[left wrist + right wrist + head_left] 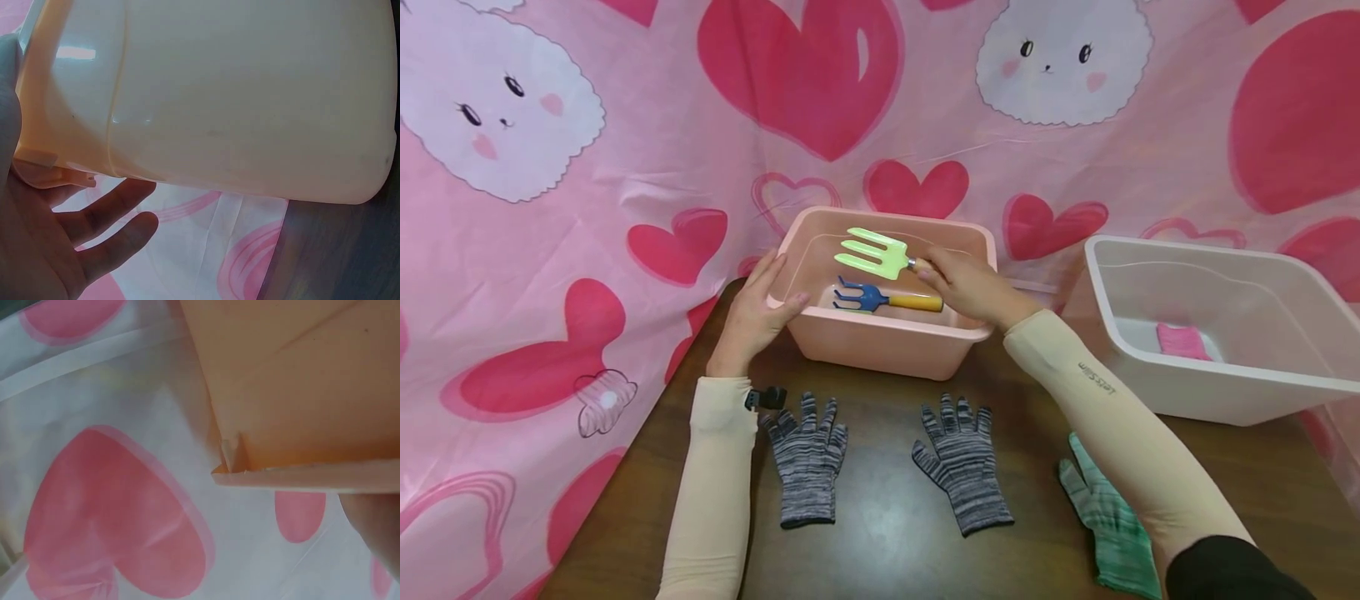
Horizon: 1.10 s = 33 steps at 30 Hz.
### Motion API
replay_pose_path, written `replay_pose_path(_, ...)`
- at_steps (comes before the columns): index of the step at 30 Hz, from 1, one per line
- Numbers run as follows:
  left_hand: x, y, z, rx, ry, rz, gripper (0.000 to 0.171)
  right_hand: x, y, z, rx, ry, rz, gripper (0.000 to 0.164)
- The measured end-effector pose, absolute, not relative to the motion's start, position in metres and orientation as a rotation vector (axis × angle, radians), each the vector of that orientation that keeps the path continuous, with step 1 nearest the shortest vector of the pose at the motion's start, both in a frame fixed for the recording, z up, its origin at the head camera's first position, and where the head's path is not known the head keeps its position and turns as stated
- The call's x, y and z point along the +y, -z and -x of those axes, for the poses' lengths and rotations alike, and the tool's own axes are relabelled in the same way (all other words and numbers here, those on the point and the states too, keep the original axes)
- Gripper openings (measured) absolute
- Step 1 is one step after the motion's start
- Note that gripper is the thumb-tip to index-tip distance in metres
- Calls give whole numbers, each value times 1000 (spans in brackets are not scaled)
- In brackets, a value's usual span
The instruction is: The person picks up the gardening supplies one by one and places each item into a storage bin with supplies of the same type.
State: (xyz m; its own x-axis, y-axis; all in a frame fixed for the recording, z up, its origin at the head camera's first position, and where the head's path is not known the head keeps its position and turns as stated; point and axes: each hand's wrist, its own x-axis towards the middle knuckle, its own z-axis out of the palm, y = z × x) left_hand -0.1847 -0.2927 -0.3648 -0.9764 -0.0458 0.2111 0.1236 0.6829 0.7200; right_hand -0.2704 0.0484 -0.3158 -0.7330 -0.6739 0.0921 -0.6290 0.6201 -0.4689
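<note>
Pink tub (880, 350): we list the left hand (747, 323) at its left end, fingers extended and thumb on the front rim, presumably to steady it. Green hand fork (891, 260): we find it over the tub's interior, handle held in the right hand's (972, 283) closed fingers, tines leftward, probably to clear the rim; a blue hand rake (867, 297) lies on the tub's floor. Our left wrist view adds fingers loosely parted outside the tub, largely hidden from the head view; our right wrist view shows rim but no fork.
</note>
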Motion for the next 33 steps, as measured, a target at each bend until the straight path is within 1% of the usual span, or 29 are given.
replay_pose_path(6,-291,366,186,-2685,1153,75,87,42,320,282,2739,694,1121,41)
replay_pose_path(13,-293,365,186,-2677,1126,93,86,37,324,291,2723,636,1026,50)
replay_pose_path(19,-293,363,187,-2650,1148,88,89,35,322,291,2759,597,1057,36)
replay_pose_path(24,-293,363,186,-2648,1168,77,89,33,323,291,2770,563,1061,33)
replay_pose_path(29,-293,363,186,-2658,1174,64,90,32,326,290,2792,495,1126,29)
replay_pose_path(33,-292,365,186,-2659,1179,66,90,33,329,290,2793,437,1144,29)
